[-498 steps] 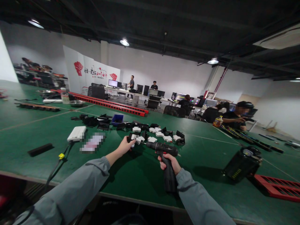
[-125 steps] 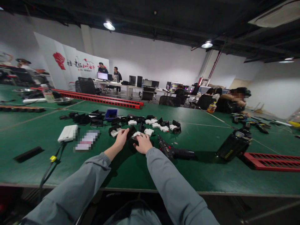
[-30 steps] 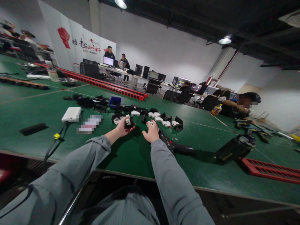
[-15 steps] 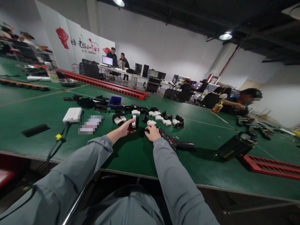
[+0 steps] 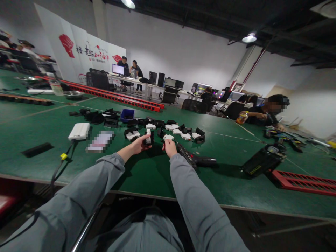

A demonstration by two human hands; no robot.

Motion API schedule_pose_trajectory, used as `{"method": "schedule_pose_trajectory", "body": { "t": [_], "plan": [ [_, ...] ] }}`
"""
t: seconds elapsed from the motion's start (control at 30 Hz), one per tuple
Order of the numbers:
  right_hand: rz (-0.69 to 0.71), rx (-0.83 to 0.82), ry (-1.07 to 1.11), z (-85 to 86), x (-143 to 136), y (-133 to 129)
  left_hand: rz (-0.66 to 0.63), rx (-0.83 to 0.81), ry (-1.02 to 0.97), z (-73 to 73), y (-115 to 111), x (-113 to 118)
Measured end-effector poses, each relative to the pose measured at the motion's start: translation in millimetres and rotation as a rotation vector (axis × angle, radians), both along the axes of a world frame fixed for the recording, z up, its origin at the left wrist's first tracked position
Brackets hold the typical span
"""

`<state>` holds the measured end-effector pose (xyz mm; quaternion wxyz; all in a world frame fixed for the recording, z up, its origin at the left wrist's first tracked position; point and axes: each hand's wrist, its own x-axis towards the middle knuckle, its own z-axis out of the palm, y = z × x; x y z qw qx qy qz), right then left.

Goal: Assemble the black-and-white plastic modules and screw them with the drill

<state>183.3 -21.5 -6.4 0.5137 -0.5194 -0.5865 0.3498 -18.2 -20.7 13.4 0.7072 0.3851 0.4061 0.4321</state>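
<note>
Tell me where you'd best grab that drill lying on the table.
Probably by the black handle, coming from above and the person's right. The drill lies flat, its long handle sticking out to the right, away from the right hand beside its body.

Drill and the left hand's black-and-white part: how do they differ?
The drill lies on the table; the black-and-white part is held in the left hand. The drill is larger and long-handled; the black-and-white part is small and blocky. Both show black.
</note>
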Motion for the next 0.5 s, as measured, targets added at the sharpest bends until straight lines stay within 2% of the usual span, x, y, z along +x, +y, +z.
{"method": "schedule_pose_trajectory", "body": {
  "t": [0.2,0.5],
  "plan": [
    [0.06,-0.021,0.18,8.4,-9,-7,-0.094,0.213,0.126,0.1,-10,6],
    [0.247,-0.006,0.226,12.5,-13,-15,-0.207,0.425,0.362,4.0,-18,12]
  ]
}}
